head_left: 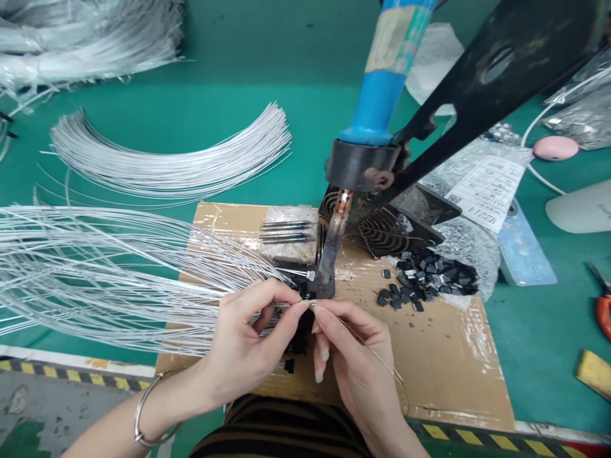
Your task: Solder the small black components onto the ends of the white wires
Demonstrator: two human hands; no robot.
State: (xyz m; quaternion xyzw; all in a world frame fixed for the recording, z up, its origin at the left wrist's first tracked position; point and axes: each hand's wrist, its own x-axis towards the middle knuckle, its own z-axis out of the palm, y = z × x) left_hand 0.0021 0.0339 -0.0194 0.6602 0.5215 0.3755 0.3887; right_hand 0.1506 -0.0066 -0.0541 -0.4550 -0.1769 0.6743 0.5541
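Observation:
My left hand [255, 337] is closed, thumb and index finger pinched beneath the soldering iron's tip. What lies between those fingertips is too small to make out. My right hand [356, 350] meets it fingertip to fingertip, pinching a thin solder wire [377, 356] that trails over the hand and loops by the wrist. Just above both hands, the blue-handled soldering iron [375, 105] hangs tip down in a black metal arm [477, 83]. Loose white wires [143, 280] run in from the left behind my left hand, one ending in a small white connector [310, 275].
A cardboard sheet [449, 356] covers the work area. On it are a pile of small black connectors [434, 277], a black fan [382, 229] and a block with several metal rods [286, 232]. Behind lies a white wire bundle [176, 162]. Red-handled pliers [604, 312] lie far right.

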